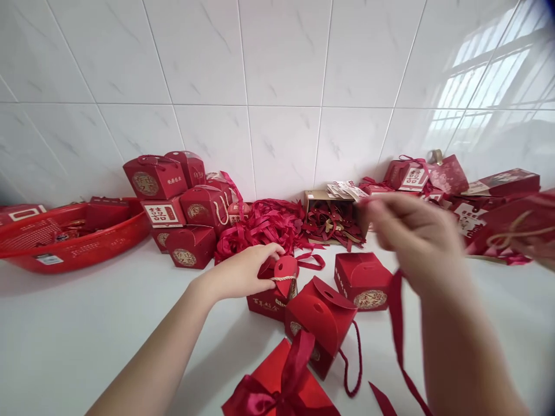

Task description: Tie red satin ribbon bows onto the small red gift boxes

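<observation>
My left hand [251, 268] grips the top of a small dark-red gift box [266, 305], its thumb beside a heart-shaped flap with a cream cord. My right hand [416, 231] is raised and blurred by motion, its fingers pinched. A dark-red ribbon [396, 312] hangs from it to the table. In front of my left hand stands a red gift box [321, 323] with a dark cord handle. Nearest me is a red box [273, 364] with a ribbon bow on it. Another closed red box [362, 280] sits below my right hand.
Stacked gift boxes [191, 214], a heap of ribbon [269, 222] and a carton [310, 202] of red pieces line the tiled wall. A red plastic basket [87, 248] stands left. At the right edge, another person's hand [540, 248] is by a red box with gold cord.
</observation>
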Tool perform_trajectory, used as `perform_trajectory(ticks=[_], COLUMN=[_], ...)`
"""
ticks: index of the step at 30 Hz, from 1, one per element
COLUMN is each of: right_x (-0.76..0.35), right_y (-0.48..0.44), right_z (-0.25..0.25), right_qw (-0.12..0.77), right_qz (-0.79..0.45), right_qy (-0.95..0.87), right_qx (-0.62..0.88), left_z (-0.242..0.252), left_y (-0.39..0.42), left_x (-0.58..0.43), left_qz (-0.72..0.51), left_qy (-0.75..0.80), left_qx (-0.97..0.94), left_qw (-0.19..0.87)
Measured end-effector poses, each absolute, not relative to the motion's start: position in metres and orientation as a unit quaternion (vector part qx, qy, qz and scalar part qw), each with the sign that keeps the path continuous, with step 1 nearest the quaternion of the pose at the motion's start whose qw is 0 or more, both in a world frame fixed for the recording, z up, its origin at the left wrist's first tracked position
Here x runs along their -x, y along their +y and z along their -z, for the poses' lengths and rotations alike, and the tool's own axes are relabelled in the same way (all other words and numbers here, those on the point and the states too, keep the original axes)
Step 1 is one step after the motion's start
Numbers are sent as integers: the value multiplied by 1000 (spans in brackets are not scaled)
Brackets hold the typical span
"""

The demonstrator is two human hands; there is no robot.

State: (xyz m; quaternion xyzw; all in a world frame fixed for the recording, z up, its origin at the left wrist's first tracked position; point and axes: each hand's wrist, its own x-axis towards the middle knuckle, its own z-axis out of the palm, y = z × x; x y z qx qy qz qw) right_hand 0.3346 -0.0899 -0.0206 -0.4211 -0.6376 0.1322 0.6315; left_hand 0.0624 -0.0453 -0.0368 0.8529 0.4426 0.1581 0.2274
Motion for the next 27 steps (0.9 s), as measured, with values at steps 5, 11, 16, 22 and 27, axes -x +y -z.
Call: perform_trajectory(ticks=[5, 11, 16, 22, 27], right_x=[-282, -271, -260, -253, -252], right_y=[-59, -43, -38, -34, -34], right_z=[28, 54, 63, 73, 72], right_qw=[408, 319, 258, 250, 242], right_qz=[-231, -270, -327, -314, -280], right_qy=[-736, -769, -781, -762, -760], right_qx=[488, 484, 466, 509, 535], left_z=[30, -2, 18, 52, 50], left_y=[-52, -72, -51, -27, -25], left_x=[-63, -39, -41, -60, -60], left_qz=[-185, -17, -160, -154, -172], left_qy=[455, 414, 462, 425, 414], left_qx=[-857, -849, -847, -864, -857], left_qw=[156, 329, 210, 221, 253])
